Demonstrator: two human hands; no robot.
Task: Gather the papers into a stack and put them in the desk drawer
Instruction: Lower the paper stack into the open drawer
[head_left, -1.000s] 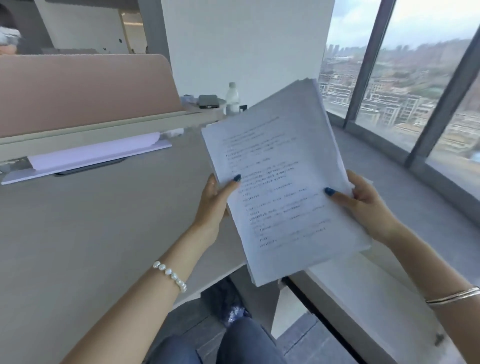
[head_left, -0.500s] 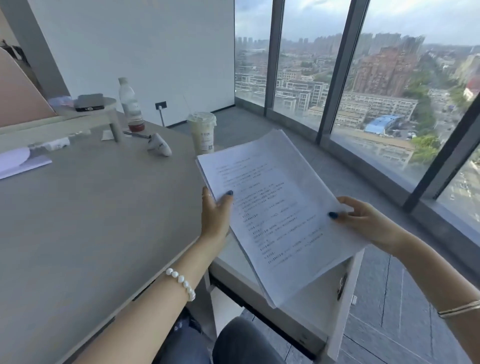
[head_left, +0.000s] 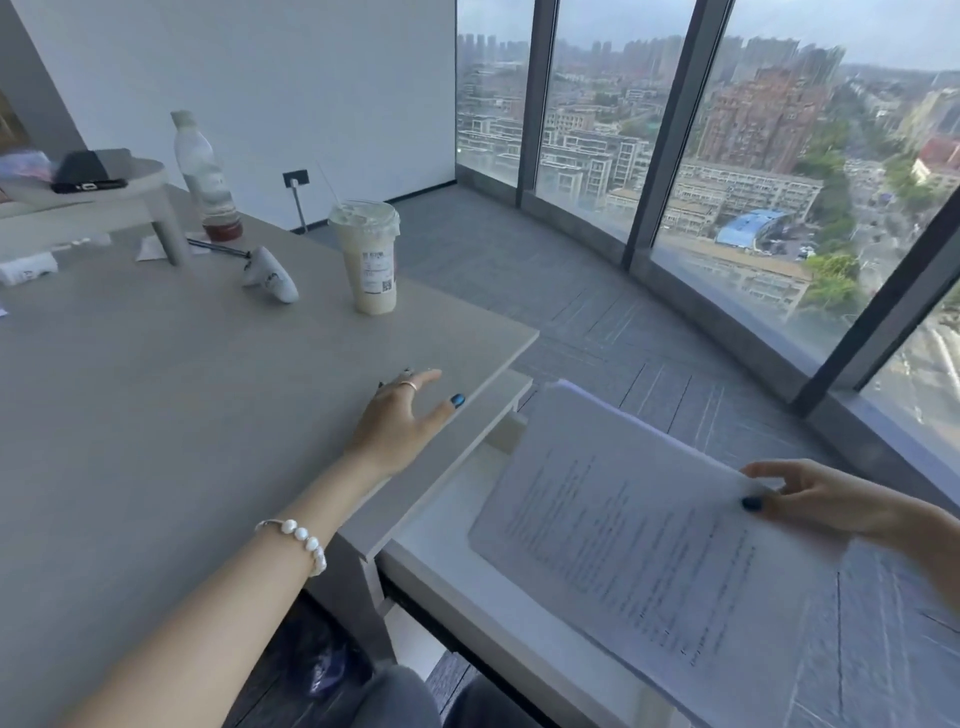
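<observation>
**Stack of papers held over the open drawer by the right hand**

A person seated at a pale wood tabletop (head_left: 156, 395) looks down and to the right, toward floor-to-ceiling windows. The stack of papers (head_left: 649, 540) is off the tabletop, held in the air by the right hand (head_left: 810, 501) alone: thumb on the printed top sheet, fingers beneath, pinching the right edge. The stack's long axis runs from its far corner near the tabletop's edge back toward the person's right, and it tilts, the far end higher. Directly under it, just right of the tabletop, lies the open white drawer (head_left: 441, 551), its bare floor visible below the sheets' left edge. The right hand is clearly the nearer to the drawer. The left hand (head_left: 405, 415) holds nothing; its fingers are spread, lying on or just above the tabletop near its right edge. Judging from this, what remains is lowering the stack flat into the drawer and shutting it.
</observation>
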